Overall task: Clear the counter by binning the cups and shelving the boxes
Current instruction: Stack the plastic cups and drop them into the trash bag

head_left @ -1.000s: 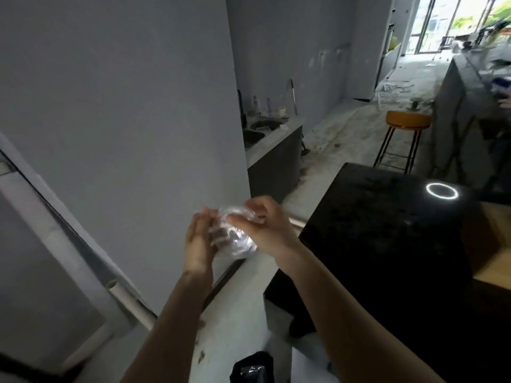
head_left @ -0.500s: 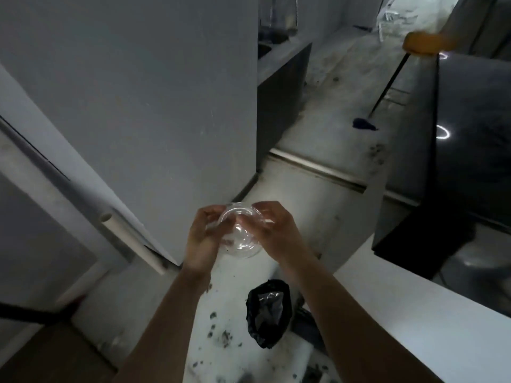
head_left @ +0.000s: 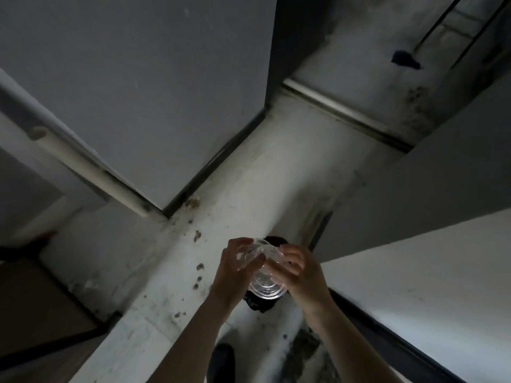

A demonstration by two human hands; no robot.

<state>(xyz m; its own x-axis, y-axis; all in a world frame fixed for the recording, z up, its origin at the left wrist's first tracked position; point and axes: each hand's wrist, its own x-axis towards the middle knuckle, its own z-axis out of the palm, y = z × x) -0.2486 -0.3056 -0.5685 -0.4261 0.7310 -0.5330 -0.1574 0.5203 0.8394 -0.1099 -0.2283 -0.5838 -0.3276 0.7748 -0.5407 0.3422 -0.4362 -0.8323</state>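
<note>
Holding clear cup [head_left: 265,275] directly over black bin [head_left: 260,304]; left hand [head_left: 235,269], right hand [head_left: 300,272] pinch rim both sides, likely lining up drop.

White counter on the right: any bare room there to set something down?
The white counter looks bare from its dark edge outward. Crowded spot: both hands, left and right, hold the clear plastic cup over the black bin.
</note>
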